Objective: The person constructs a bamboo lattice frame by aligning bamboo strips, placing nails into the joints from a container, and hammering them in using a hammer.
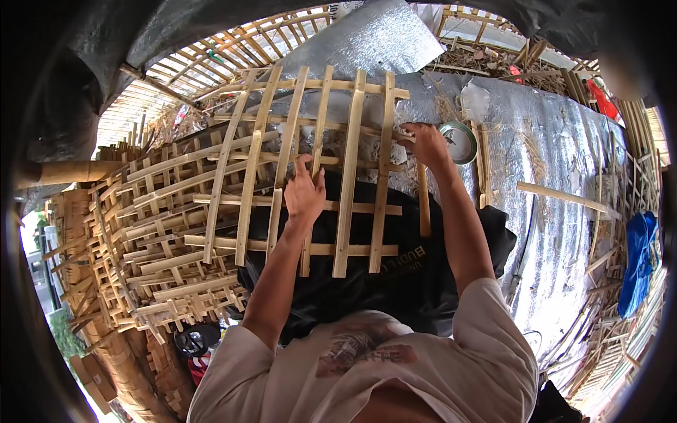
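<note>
Shirt (374, 359) is filling six o'clock; lattice (350, 169) is lying toward twelve. Left hand (305, 197) is touching it, right hand (427, 146) hovering toward one, both grips unclear; lopsided pressing is risking skewed slats (382, 176).

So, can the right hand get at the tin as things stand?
Probably yes: the right hand is just beside the tin, whose open top faces up, and nothing visible blocks the way.

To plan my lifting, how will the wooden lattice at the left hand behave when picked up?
The lattice is probably light: thin slats, wide gaps. It may skew slightly, as no diagonal brace shows. Its protruding ends might catch nearby things.
</note>
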Action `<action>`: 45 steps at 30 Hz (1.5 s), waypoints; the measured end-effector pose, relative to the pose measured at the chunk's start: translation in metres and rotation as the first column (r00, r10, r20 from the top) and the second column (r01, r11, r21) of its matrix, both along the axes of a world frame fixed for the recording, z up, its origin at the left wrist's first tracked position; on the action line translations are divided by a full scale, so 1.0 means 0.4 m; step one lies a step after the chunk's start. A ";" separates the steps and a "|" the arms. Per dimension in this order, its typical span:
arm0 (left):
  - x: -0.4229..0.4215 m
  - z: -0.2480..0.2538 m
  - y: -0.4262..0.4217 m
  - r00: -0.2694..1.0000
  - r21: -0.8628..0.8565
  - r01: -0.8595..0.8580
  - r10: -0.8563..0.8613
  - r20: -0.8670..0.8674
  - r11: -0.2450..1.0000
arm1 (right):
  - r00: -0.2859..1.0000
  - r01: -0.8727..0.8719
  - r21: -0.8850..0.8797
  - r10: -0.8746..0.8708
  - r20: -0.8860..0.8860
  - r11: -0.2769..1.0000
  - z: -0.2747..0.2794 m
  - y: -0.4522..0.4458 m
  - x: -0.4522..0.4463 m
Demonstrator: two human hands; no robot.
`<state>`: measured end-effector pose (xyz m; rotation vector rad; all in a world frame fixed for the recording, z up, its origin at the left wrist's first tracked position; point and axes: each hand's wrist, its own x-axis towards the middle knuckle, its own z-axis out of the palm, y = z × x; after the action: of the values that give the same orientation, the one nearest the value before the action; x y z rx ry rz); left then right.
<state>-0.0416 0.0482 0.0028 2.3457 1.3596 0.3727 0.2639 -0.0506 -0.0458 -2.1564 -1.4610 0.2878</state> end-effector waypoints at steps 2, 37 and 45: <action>-0.006 -0.003 0.000 1.000 0.027 0.007 -0.007 0.002 1.000 | 1.000 -0.010 -0.014 0.010 -0.013 1.000 0.000 0.006 -0.005; 0.040 0.032 0.173 0.996 -0.023 0.078 -0.079 -0.035 0.997 | 0.980 0.201 0.275 -0.189 -0.069 0.940 -0.006 0.037 0.024; 0.042 -0.006 0.175 0.989 -0.098 0.077 -0.089 -0.117 0.992 | 0.987 0.130 0.300 -0.153 0.055 0.945 -0.042 0.037 -0.015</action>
<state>-0.0249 0.1180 0.0004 2.3716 1.2983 0.1414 0.2581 -0.0358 -0.0628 -2.0318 -1.2886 -0.0653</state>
